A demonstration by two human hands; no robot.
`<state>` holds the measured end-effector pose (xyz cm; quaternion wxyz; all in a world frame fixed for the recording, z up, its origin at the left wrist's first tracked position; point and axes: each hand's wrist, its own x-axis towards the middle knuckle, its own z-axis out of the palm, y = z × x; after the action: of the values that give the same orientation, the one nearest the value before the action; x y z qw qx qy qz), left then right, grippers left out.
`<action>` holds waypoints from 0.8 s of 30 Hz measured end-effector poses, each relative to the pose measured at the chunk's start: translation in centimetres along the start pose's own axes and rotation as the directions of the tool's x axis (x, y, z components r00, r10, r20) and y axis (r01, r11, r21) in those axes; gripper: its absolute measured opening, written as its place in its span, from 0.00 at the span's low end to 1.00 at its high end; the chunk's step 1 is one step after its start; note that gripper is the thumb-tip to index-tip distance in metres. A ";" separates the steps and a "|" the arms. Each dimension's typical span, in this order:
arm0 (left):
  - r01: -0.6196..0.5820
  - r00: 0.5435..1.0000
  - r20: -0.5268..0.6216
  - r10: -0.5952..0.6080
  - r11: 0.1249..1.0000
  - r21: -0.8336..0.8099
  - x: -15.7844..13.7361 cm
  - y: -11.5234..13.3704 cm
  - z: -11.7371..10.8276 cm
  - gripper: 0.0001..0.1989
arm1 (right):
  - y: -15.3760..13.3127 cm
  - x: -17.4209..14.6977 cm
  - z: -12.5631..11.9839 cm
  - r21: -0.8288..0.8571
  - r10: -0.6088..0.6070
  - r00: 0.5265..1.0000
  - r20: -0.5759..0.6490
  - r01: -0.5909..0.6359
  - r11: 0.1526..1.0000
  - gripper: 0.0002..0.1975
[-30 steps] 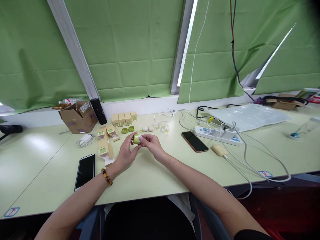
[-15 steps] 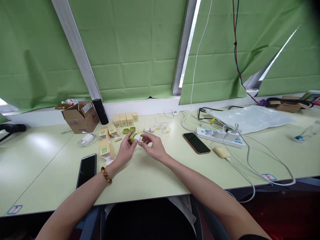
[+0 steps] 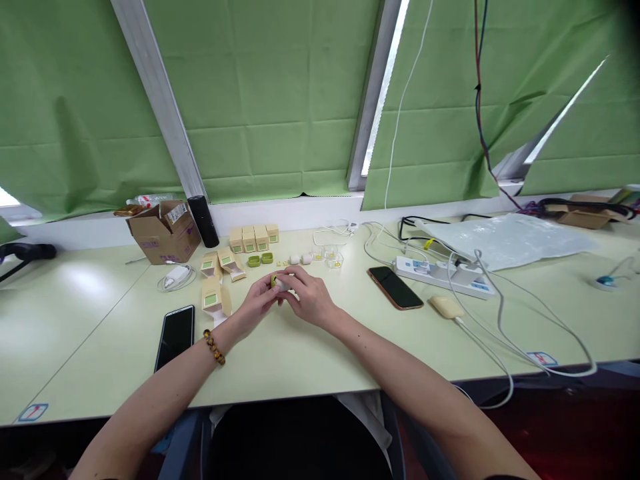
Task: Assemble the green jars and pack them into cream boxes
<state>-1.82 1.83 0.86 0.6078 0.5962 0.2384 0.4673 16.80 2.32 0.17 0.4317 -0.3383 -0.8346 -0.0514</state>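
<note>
Over the middle of the table, a small green-and-white container [image 3: 280, 284] is between my hands, mostly covered by fingers. My left hand [image 3: 259, 298] is closed around its green side. The fingers of my right hand [image 3: 309, 295] press on its white part. Just beyond my hands lie two green plastic pieces [image 3: 261, 259], tiny yellowish bits [image 3: 283, 263], two small white cylinders [image 3: 301, 259] and several clear cups [image 3: 331, 256] with yellow in them. Opened small cartons [image 3: 212, 297] with green windows lie to the left of my left hand.
A row of small cartons [image 3: 253, 239] stands at the back. Farther left are a cardboard box [image 3: 167, 233], a black cylinder [image 3: 203, 221], a white charger [image 3: 177, 275] and a phone [image 3: 175, 338]. Another phone [image 3: 395, 288], a power strip [image 3: 445, 277] and loose cables are on the right.
My right hand has moved in against the container, and its fingers now cover most of the white part. The container has turned and shifted slightly right with my left hand.
</note>
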 end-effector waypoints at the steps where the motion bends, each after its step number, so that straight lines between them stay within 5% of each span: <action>1: -0.005 1.000 0.000 0.005 1.000 -0.001 0.0 0.0 0.1 0.20 | 0.0 0.0 0.1 -0.002 -0.012 1.000 0.002 0.012 1.000 0.16; 14: -0.138 0.981 -0.110 0.159 0.975 0.171 0.4 -1.5 0.4 0.24 | -0.3 0.2 0.3 -0.068 -0.100 0.994 -0.048 0.096 0.993 0.15; 20: -0.130 0.977 -0.156 0.148 0.985 0.116 0.2 -1.6 0.5 0.23 | -0.3 0.2 0.5 -0.082 -0.173 0.977 -0.128 0.163 0.983 0.14; 24: -0.078 0.995 -0.071 0.075 0.996 -0.035 0.1 -1.7 0.5 0.26 | -0.1 0.1 0.6 -0.018 -0.117 0.986 -0.121 0.116 0.993 0.18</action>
<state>-0.91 1.87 -0.61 0.5919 0.5767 0.2274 0.5151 16.24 2.53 -0.09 0.4764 -0.2874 -0.8247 -0.1018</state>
